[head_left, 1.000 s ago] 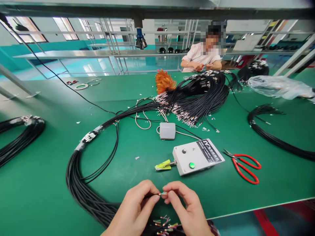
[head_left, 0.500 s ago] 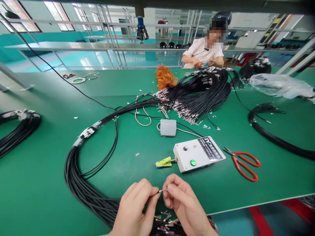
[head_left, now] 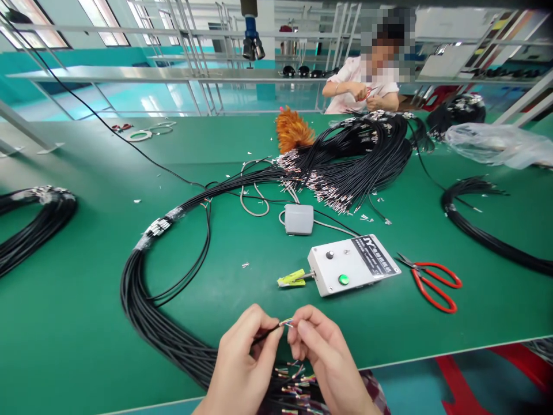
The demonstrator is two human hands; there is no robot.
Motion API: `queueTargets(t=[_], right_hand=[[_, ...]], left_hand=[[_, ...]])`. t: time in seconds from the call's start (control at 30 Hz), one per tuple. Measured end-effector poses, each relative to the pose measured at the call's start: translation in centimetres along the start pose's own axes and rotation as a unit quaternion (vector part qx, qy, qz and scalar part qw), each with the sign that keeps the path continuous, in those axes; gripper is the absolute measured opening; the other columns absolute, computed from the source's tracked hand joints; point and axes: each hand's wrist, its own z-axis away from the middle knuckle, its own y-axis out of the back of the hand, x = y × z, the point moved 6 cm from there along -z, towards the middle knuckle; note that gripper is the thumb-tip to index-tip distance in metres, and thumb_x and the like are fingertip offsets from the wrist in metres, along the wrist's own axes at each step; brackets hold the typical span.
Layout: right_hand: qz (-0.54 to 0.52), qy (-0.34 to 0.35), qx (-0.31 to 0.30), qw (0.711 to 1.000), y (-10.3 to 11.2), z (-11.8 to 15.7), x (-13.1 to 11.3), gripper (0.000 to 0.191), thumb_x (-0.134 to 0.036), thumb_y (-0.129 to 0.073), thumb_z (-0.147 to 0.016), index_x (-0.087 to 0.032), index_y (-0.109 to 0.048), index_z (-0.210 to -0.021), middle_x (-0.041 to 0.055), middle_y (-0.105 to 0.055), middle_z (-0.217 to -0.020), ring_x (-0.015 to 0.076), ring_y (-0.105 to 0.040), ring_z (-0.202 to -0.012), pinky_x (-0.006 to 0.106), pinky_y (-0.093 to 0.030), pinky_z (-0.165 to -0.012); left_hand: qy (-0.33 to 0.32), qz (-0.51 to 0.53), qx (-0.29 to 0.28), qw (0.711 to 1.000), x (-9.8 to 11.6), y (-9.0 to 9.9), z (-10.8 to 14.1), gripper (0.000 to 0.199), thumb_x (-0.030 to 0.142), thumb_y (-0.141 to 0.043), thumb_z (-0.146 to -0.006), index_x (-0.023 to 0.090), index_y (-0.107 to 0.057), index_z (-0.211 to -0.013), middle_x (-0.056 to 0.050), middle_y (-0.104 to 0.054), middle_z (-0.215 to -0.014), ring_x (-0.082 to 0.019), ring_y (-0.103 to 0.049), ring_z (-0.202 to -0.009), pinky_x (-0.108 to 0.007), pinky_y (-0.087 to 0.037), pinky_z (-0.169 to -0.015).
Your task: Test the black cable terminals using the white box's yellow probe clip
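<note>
A black cable [head_left: 266,334] is pinched between the thumb and forefinger of my left hand [head_left: 244,357]. Thin coloured wires [head_left: 286,323] fan out of its end. At their tips, the fingers of my right hand [head_left: 326,351] are closed on the wires. Below both hands lie more cable ends [head_left: 298,383] with coloured wires, partly hidden by my hands. They belong to a thick black cable bundle [head_left: 164,340] that curves in from the left. Just beyond my hands sits a white box [head_left: 354,265] with a green button and a yellow clip [head_left: 292,279].
Red-handled scissors [head_left: 436,282] lie right of the box, a grey pedal [head_left: 299,219] behind it. Farther back are a large cable heap [head_left: 367,155], an orange duster [head_left: 294,129] and a plastic bag [head_left: 496,144]. Across the table [head_left: 78,323] a person [head_left: 345,86] holds something red.
The view has shifted slightly. The coloured wires between my hands now look spread apart, and more of the black cable shows. The person opposite has raised their hands.
</note>
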Motion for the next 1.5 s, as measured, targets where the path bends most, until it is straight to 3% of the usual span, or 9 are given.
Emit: queueTargets(t=[0.2,0.4,0.67,0.8,1.07,1.17,1.23,1.33,1.5], right_hand=[[0.043,0.001,0.004,0.999,-0.1,-0.5,0.9,0.034,-0.046,-0.08,-0.072,-0.016,-0.066,-0.079,-0.0008,-0.063,-0.068,0.008,-0.051,-0.055,0.021,-0.041,-0.056],[0.101,0.011,-0.012,0.995,-0.8,-0.9,0.0,0.037,-0.05,-0.077,-0.073,-0.016,-0.062,-0.074,-0.0036,-0.057,-0.063,0.0086,-0.051,-0.055,0.022,-0.042,-0.058],[0.255,0.05,-0.038,0.965,-0.2,-0.9,-1.3,0.029,-0.044,-0.061,-0.087,-0.018,-0.058,-0.075,-0.0042,-0.053,-0.063,0.0093,-0.05,-0.056,0.023,-0.04,-0.057],[0.401,0.13,-0.041,0.906,-0.2,-0.9,-2.3,0.017,-0.029,-0.054,-0.092,-0.019,-0.06,-0.079,-0.0036,-0.053,-0.069,0.0091,-0.046,-0.056,0.023,-0.036,-0.055],[0.529,0.197,-0.042,0.824,0.0,-0.8,-3.1,0.01,-0.026,-0.058,-0.091,-0.02,-0.064,-0.095,-0.0001,-0.065,-0.085,0.0117,-0.058,-0.064,0.026,-0.041,-0.063],[0.61,0.266,-0.035,0.745,-1.0,-0.3,-3.9,0.024,-0.035,-0.07,-0.085,-0.02,-0.064,-0.103,0.0013,-0.068,-0.088,0.0151,-0.06,-0.068,0.029,-0.039,-0.066],[0.649,0.32,-0.047,0.689,-1.7,0.0,-4.2,0.012,-0.032,-0.063,-0.091,-0.021,-0.066,-0.094,0.0004,-0.069,-0.081,0.0157,-0.061,-0.07,0.029,-0.034,-0.065],[0.678,0.385,-0.087,0.62,-2.3,0.0,-4.4,0.027,-0.022,-0.045,-0.101,-0.021,-0.066,-0.083,-0.0007,-0.069,-0.073,0.014,-0.059,-0.067,0.03,-0.028,-0.063],[0.709,0.445,-0.08,0.541,-1.9,-0.5,-6.4,0.025,-0.02,-0.044,-0.101,-0.02,-0.066,-0.09,0.0001,-0.072,-0.081,0.0154,-0.058,-0.071,0.032,-0.028,-0.067]], left_hand=[[0.096,0.093,-0.012,0.991,-0.6,-0.1,-0.1,0.017,0.019,-0.059,-0.087,0.019,-0.059,-0.07,0.002,-0.057,-0.063,-0.013,-0.058,-0.056,-0.021,-0.049,-0.054],[0.126,0.209,-0.106,0.964,0.1,-0.9,-1.1,0.009,0.02,-0.06,-0.086,0.018,-0.065,-0.094,-0.004,-0.061,-0.09,-0.015,-0.064,-0.074,-0.025,-0.053,-0.066],[0.217,0.266,-0.077,0.936,-2.2,-1.8,-1.0,0.021,0.036,-0.061,-0.087,0.017,-0.056,-0.081,0.002,-0.053,-0.078,-0.007,-0.051,-0.045,-0.019,-0.037,-0.042],[0.148,0.15,-0.068,0.975,-1.8,-1.1,-0.8,0.017,0.031,-0.055,-0.092,0.019,-0.058,-0.081,-0.001,-0.055,-0.087,-0.009,-0.052,-0.057,-0.021,-0.042,-0.051],[0.164,0.168,-0.03,0.972,-2.8,-1.0,-1.5,0.019,0.029,-0.062,-0.083,0.017,-0.058,-0.069,0.0,-0.054,-0.072,-0.014,-0.05,-0.062,-0.022,-0.042,-0.054],[0.128,0.133,-0.024,0.983,-2.6,-0.9,-1.6,0.018,0.026,-0.06,-0.085,0.018,-0.058,-0.069,-0.001,-0.056,-0.073,-0.016,-0.055,-0.068,-0.024,-0.046,-0.061],[0.093,0.104,-0.029,0.99,-2.2,-0.8,-1.5,0.019,0.024,-0.057,-0.087,0.018,-0.059,-0.069,-0.002,-0.057,-0.075,-0.017,-0.056,-0.07,-0.025,-0.046,-0.064],[0.067,0.098,-0.057,0.991,-1.8,-0.8,-1.6,0.02,0.023,-0.056,-0.089,0.018,-0.06,-0.069,-0.002,-0.058,-0.076,-0.017,-0.056,-0.071,-0.025,-0.046,-0.065],[0.158,0.197,-0.076,0.965,-2.7,-0.5,-2.6,0.024,0.034,-0.065,-0.083,0.018,-0.056,-0.068,0.002,-0.052,-0.066,-0.012,-0.048,-0.058,-0.021,-0.039,-0.052]])
